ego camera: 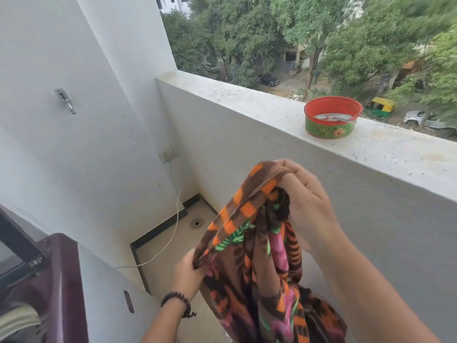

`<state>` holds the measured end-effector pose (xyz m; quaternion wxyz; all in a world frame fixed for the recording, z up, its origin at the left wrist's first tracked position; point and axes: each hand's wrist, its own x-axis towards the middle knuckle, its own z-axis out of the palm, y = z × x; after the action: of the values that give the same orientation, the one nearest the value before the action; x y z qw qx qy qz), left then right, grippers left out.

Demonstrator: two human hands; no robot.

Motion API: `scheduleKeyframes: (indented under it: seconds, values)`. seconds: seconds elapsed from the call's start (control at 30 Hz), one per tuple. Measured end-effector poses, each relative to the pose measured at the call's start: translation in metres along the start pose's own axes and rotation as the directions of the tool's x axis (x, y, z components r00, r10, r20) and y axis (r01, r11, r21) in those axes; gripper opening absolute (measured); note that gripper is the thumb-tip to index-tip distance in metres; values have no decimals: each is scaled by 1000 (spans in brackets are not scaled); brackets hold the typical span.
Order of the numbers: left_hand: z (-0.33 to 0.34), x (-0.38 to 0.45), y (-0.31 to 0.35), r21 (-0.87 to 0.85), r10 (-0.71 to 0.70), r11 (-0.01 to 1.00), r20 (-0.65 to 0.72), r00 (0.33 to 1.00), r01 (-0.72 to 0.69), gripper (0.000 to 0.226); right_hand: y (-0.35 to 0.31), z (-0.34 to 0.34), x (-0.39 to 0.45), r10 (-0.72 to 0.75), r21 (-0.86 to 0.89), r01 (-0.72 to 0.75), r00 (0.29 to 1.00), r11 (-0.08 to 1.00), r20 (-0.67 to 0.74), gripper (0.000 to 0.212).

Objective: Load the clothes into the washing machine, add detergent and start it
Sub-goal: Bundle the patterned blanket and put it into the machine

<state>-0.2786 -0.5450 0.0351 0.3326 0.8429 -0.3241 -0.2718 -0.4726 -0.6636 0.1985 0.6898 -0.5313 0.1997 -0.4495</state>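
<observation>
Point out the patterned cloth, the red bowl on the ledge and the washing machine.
patterned cloth point(249, 246), head view, on its hanging middle folds.
red bowl point(330, 128), head view, on its green outer wall.
washing machine point(59, 280), head view, on its maroon top corner.

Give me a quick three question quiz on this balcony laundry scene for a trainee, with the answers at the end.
1. True or false: both hands grip the patterned cloth.
2. Where does the red bowl stand? A) on the floor B) on the parapet ledge C) on the washing machine
3. Fill in: the beaded bracelet is on the ____ wrist.

Key: 1 true, the left hand holds a lower edge and the right hand bunches the top. 2 B. 3 left.
</observation>
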Motion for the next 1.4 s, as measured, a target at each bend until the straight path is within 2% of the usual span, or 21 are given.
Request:
scheduleKeyframes:
  seconds: [0.07, 0.13, 0.17, 0.23, 0.3, 0.37, 0.47, 0.53, 0.6, 0.67, 0.73, 0.8, 0.9, 0.97, 1.07, 1.13, 1.2, 1.27, 1.3, 1.37, 1.4]
  values:
    - [0, -1, -18, -68, -71, 995, 102, 992, 78, 14, -7, -11, 1, -32, -60, 29, 998, 998, -59, 24]
    - [-4, 1, -18, -171, -41, 983, 117, 992, 61, 18, -3, -23, 4, -66, -265, 50, 996, 963, -51, 19]
    - [-7, 2, -8, -209, -7, 977, 111, 994, 31, 17, 2, -29, 6, -63, -443, 53, 998, 895, -8, 18]
    - [-13, 3, 20, -215, 96, 973, 36, 995, -86, 15, 16, -39, 7, 82, -793, 48, 989, 608, 123, 21]
    - [-25, 4, 54, -136, 229, 963, -51, 972, -234, 16, 30, -42, 3, 346, -918, 74, 912, 390, 220, 55]
    - [-39, 2, 87, -70, 364, 930, 20, 931, -362, 22, 40, -34, -2, 435, -886, 58, 855, 460, 282, 100]
    - [-49, -11, 135, 36, 538, 832, 197, 820, -554, 30, 51, -14, -2, 304, -823, 91, 902, 560, 307, 114]
    - [-53, -21, 159, 49, 620, 769, 187, 762, -638, 31, 49, -7, 2, 205, -759, 71, 943, 647, 263, 79]
    - [-56, -31, 169, -127, 670, 742, 108, 735, -658, 34, 40, -7, 8, 153, -683, 50, 960, 728, 233, 27]
    - [-56, -39, 168, -378, 657, 692, -23, 753, -615, 40, 26, -8, 12, 91, -619, 72, 970, 782, 227, 11]
    - [-49, -44, 160, -472, 611, 660, -116, 783, -585, 43, 10, -6, 15, 12, -516, 97, 979, 851, 203, 22]
    - [-34, -44, 143, -409, 551, 735, -107, 828, -541, 42, -7, 1, 17, -66, -415, 138, 981, 899, 185, 27]
    - [-8, -38, 115, -299, 389, 884, 42, 920, -360, 24, -32, 12, 18, -192, -294, 237, 966, 926, 174, 36]
    - [7, -32, 94, -94, 269, 962, 177, 947, -255, 18, -47, 15, 17, -269, -217, 299, 950, 929, 157, 44]
    - [16, -19, 60, 169, 111, 973, 267, 957, -160, 22, -65, 14, 14, -416, -126, 434, 898, 892, 144, 41]
    - [7, -7, 44, 138, 51, 987, 244, 969, -86, 19, -64, 5, 13, -490, -184, 509, 860, 841, 140, 40]
    - [-9, 4, 41, 108, 78, 990, 101, 992, -89, 22, -55, -8, 13, -494, -392, 529, 847, 753, 193, 37]
    - [-29, 8, 57, 69, 183, 981, -50, 982, -180, 18, -43, -21, 12, -279, -728, 406, 913, 552, 298, 35]
    - [-38, 8, 71, 52, 238, 971, -91, 967, -234, 20, -37, -26, 12, -52, -867, 298, 952, 399, 303, 48]
    - [-52, 4, 102, 85, 330, 942, -74, 941, -323, 30, -24, -30, 9, 399, -961, 215, 877, 173, 269, 95]
    - [-58, -1, 119, 91, 387, 919, -36, 921, -383, 35, -18, -25, 5, 505, -955, 229, 811, 189, 294, 111]
